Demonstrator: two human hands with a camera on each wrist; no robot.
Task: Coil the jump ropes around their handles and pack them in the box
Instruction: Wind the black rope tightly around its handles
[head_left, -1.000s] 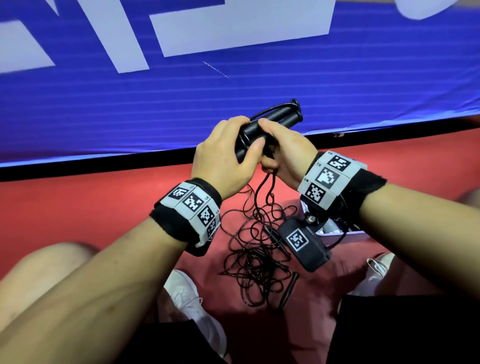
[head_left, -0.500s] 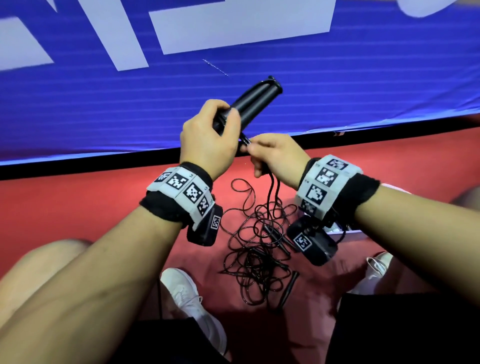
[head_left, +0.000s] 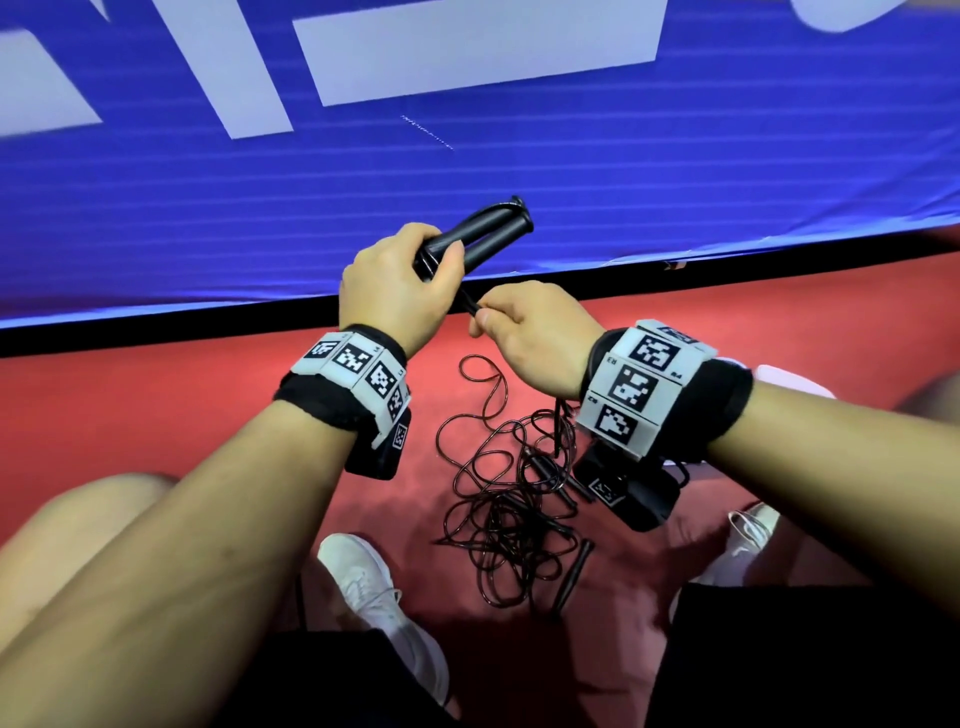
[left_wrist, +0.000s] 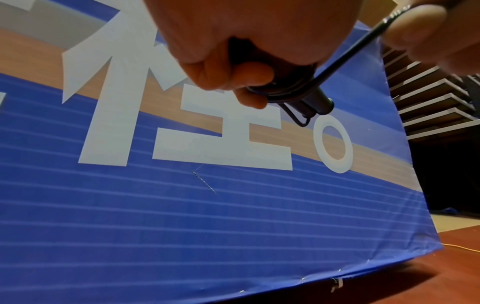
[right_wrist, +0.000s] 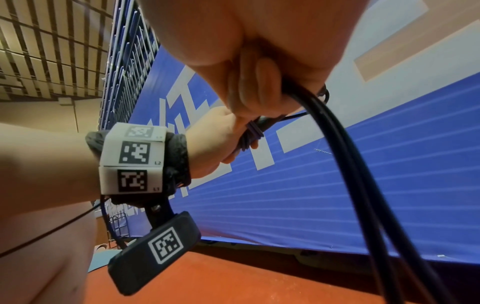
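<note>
A blue banner (head_left: 467, 182) fills the background above the red floor (head_left: 130, 415), where the person sits with a loose tangle of rope (head_left: 509, 499) between the white shoes (head_left: 374, 587). A spare handle (head_left: 571, 577) lies at the edge of that tangle. Raised in front, the left hand (head_left: 395, 286) has its fingers curled round a pair of handles (head_left: 483, 239) held side by side, a few turns of cord already banding them. The right hand (head_left: 530, 332) pinches the cord (head_left: 470, 304) just below, taut between the two hands.

To wind well, it seems best to keep that tension, lay each turn snug beside the last, and let slack feed up freely from the floor so no knot is dragged in.

No box shows in any view. How many ropes make up the tangle cannot be told, and the right wrist hides part of it
</note>
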